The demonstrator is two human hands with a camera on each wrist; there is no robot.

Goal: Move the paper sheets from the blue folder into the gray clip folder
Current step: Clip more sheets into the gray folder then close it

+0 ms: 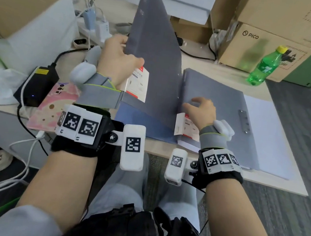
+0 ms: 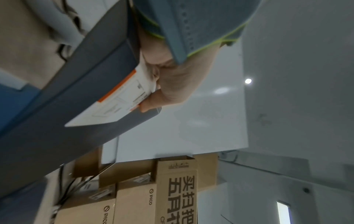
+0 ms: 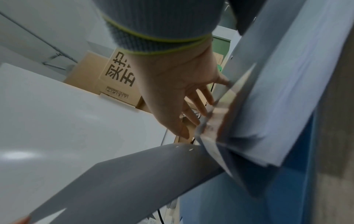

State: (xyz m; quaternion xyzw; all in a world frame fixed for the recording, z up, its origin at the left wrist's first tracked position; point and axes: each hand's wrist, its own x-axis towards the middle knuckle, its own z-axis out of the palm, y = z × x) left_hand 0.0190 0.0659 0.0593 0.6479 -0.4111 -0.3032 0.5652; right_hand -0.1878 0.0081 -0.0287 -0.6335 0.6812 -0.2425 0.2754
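Hands (image 1: 199, 111) over pale desk (image 1: 272, 182) — cardboard boxes (image 1: 262, 50) behind.

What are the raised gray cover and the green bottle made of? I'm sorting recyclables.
Gray cover: seemingly thin matte plastic; it stands stiff, held up by the left hand, with an even, dull surface. Green bottle: translucent glossy plastic, light passing through, with a yellow cap.

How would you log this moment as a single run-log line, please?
left hand: holds gray clip folder cover raised | right hand: rests open on another gray folder | blue folder: underneath
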